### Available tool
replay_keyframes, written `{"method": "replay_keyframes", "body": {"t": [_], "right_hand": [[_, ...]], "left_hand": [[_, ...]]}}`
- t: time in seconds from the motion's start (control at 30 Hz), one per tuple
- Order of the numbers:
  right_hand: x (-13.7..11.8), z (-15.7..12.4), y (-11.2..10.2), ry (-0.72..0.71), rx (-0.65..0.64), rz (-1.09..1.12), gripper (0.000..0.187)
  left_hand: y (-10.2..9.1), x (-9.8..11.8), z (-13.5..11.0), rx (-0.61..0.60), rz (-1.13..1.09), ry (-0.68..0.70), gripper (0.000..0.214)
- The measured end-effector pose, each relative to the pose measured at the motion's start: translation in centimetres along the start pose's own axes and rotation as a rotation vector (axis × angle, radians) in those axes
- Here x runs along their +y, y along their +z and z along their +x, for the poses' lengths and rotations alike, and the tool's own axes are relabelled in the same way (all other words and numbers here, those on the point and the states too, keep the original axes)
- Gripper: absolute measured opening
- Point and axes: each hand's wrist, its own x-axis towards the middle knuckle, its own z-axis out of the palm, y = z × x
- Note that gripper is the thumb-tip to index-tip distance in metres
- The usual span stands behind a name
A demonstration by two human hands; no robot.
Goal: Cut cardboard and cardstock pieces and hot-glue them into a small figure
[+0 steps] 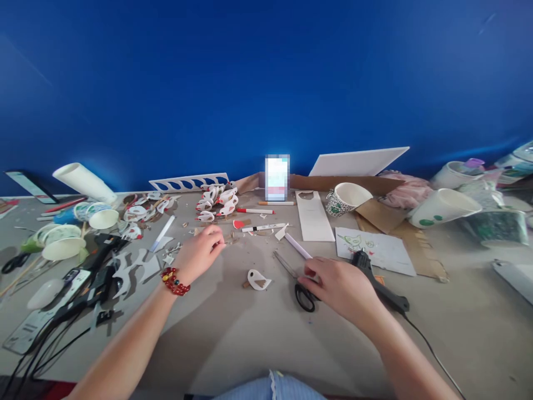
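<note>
My left hand [201, 251], with a red bead bracelet on the wrist, rests on the grey table with its fingers curled around something small near scraps of cardboard. My right hand [339, 286] lies over the black handles of a pair of scissors [296, 278], fingers bent around them; the blades point up-left. A small white cut-out piece [258, 279] lies between my hands. A black glue gun [377, 280] lies just right of my right hand.
Several white cut-out shapes [216, 201] are heaped at the back, with markers [263, 227] beside them. Paper cups [350, 197] stand at the left and right, a phone [277, 178] leans on the blue wall, and cables [62, 316] and tools crowd the left.
</note>
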Motion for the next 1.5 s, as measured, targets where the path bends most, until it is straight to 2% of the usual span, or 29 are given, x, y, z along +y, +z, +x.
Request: {"method": "replay_keyframes", "body": {"t": [0.07,0.17,0.27,0.33,0.4,0.5,0.57,0.63,0.73,0.83,0.9,1.0,1.17,1.37,1.5], "right_hand": [[0.1,-0.9,0.7,0.000,-0.014,-0.064,0.013],[0.0,-1.5,1.7,-0.010,-0.051,-0.095,0.012],[0.1,-1.6,1.8,0.063,-0.053,-0.067,0.008],[0.7,-1.5,1.4,0.114,-0.028,0.000,0.009],[1.5,-1.2,1.0,0.130,-0.036,0.160,0.009],[2.6,-0.7,0.4,0.119,-0.198,0.651,0.015],[2.5,-0.2,0.1,0.087,-0.271,0.983,0.024],[1.7,0.3,-0.1,0.012,-0.243,1.170,0.028],[0.0,1.2,0.1,-0.075,-0.222,1.302,0.026],[-1.1,2.0,0.7,-0.037,-0.255,1.430,0.032],[-1.1,2.3,1.3,0.001,-0.228,1.504,0.035],[-0.7,2.5,2.1,0.047,-0.178,1.591,0.034],[0.0,2.4,3.1,0.081,-0.210,1.640,0.039],[-0.1,2.3,3.5,0.013,-0.267,1.651,0.040],[-0.3,2.4,3.6,0.031,-0.122,1.679,0.038]], "left_hand": [[0.0,0.3,-0.3,-0.006,-0.098,-0.053,0.023],[0.3,1.5,-0.4,-0.035,-0.429,-0.069,0.023],[1.1,3.1,-0.3,-0.157,-0.854,-0.064,0.020],[1.7,4.1,-0.3,-0.252,-1.057,-0.081,0.023],[2.4,4.8,-0.5,-0.279,-1.179,-0.094,0.026],[3.0,5.1,-0.6,-0.278,-1.296,-0.131,0.031],[3.0,5.2,-0.6,-0.279,-1.342,-0.160,0.031],[2.8,5.4,-0.5,-0.286,-1.357,-0.177,0.028],[2.2,6.1,-0.2,-0.304,-1.357,-0.180,0.027],[1.9,7.0,0.0,-0.293,-1.351,-0.173,0.029],[2.0,7.2,0.1,-0.270,-1.345,-0.164,0.030],[2.5,7.2,0.1,-0.253,-1.354,-0.161,0.030],[3.2,6.8,0.3,-0.266,-1.369,-0.171,0.029],[3.7,6.4,0.5,-0.274,-1.340,-0.118,0.028],[4.1,6.4,0.5,-0.303,-1.337,-0.077,0.026]]}}
